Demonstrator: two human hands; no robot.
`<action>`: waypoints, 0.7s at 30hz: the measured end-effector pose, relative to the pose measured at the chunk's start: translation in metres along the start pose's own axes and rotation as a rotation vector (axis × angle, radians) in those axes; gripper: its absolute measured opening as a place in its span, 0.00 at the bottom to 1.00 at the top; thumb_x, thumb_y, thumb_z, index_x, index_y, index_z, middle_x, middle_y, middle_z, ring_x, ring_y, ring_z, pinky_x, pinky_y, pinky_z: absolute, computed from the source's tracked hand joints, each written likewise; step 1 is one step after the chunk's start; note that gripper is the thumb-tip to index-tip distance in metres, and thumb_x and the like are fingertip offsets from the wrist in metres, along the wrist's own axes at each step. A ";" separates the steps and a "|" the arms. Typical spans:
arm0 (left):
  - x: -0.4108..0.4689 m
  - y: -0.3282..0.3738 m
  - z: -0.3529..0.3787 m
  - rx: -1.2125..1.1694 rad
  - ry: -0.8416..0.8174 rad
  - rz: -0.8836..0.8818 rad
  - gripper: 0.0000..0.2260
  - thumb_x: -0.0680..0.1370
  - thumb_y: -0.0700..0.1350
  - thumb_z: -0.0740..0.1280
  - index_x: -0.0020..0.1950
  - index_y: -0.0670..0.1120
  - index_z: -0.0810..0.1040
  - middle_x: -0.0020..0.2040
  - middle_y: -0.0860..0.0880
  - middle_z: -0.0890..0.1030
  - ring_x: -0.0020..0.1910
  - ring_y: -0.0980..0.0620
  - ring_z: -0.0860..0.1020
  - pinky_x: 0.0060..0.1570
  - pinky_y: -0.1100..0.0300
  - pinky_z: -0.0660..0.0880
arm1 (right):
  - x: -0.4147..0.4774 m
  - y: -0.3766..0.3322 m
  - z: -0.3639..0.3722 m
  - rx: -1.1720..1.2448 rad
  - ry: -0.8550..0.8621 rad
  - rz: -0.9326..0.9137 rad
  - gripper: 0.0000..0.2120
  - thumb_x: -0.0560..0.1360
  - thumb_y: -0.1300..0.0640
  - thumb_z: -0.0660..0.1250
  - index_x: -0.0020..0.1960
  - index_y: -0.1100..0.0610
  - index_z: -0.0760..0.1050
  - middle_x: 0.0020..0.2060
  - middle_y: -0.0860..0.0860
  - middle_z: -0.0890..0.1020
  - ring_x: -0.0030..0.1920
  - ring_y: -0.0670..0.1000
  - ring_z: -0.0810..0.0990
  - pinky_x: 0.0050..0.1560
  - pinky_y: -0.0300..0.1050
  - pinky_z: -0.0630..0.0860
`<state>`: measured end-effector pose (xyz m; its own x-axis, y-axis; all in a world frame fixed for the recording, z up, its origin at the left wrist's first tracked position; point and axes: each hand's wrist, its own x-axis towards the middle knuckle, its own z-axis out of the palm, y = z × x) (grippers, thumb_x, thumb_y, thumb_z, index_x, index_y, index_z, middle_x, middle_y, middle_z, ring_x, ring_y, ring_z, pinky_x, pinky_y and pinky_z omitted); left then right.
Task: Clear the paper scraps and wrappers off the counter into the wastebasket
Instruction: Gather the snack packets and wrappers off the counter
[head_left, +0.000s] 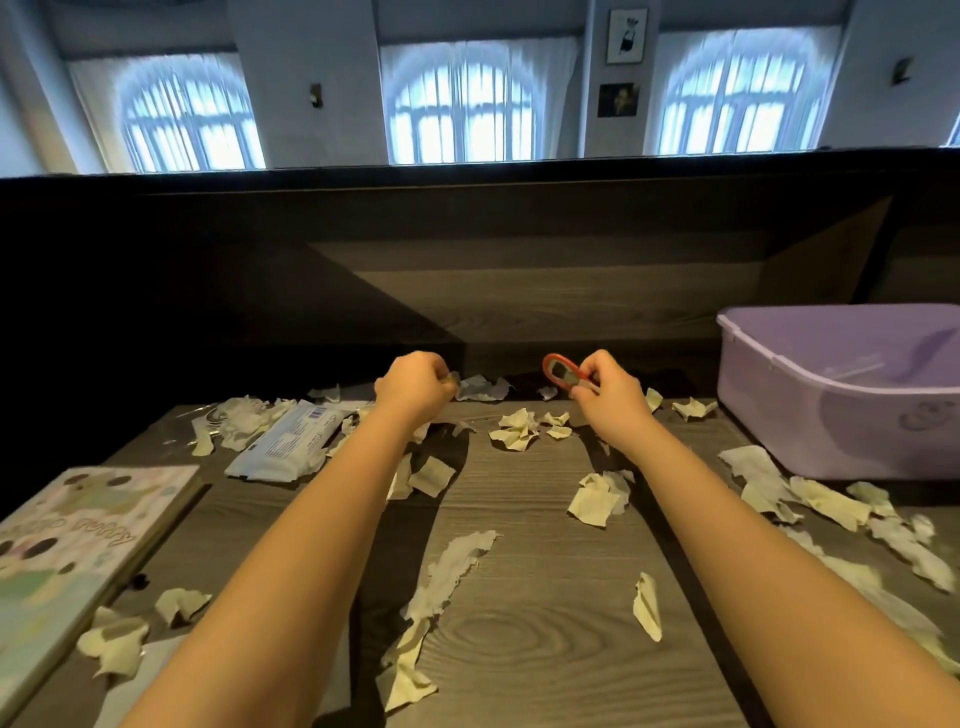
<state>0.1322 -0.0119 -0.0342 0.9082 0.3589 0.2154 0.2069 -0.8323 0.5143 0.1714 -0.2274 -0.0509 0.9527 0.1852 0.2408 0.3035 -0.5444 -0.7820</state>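
Several torn paper scraps (517, 428) lie scattered over the grey wood counter (545, 623). A white plastic wrapper (283, 447) lies at the left. My left hand (415, 387) is curled at the counter's far edge, pinching a small pale scrap (453, 379). My right hand (605, 389) pinches a red and silver wrapper (561, 371), held just above the far edge. The purple plastic wastebasket (779, 415) stands on the counter at the right; a long pale thing lies inside it.
A picture book (78, 530) lies at the left front. A raised dark ledge (519, 291) runs behind the counter. More scraps (826, 501) lie piled in front of the wastebasket and near the front edge (114, 644).
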 end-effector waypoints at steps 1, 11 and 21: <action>-0.004 0.004 -0.005 -0.033 0.021 0.011 0.05 0.77 0.48 0.65 0.50 0.49 0.79 0.47 0.49 0.80 0.50 0.49 0.77 0.57 0.47 0.75 | -0.004 -0.005 -0.004 0.000 0.016 -0.013 0.06 0.78 0.62 0.61 0.53 0.54 0.68 0.50 0.51 0.75 0.49 0.49 0.75 0.44 0.41 0.71; -0.054 0.063 -0.035 -0.222 0.074 0.177 0.08 0.78 0.46 0.66 0.51 0.42 0.80 0.43 0.47 0.80 0.44 0.50 0.78 0.45 0.55 0.76 | -0.061 -0.029 -0.062 0.051 0.143 -0.179 0.06 0.78 0.60 0.64 0.53 0.54 0.76 0.47 0.50 0.79 0.48 0.49 0.78 0.45 0.41 0.73; -0.071 0.172 -0.002 -0.239 -0.020 0.362 0.09 0.79 0.45 0.64 0.56 0.44 0.79 0.50 0.46 0.80 0.49 0.51 0.77 0.49 0.57 0.74 | -0.074 0.002 -0.169 -0.176 0.318 -0.113 0.11 0.80 0.60 0.58 0.60 0.57 0.76 0.49 0.55 0.79 0.46 0.50 0.74 0.43 0.44 0.70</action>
<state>0.1020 -0.1795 0.0408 0.9142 0.0517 0.4020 -0.2141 -0.7806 0.5873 0.1037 -0.3807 0.0265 0.8612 0.0043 0.5082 0.3786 -0.6725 -0.6359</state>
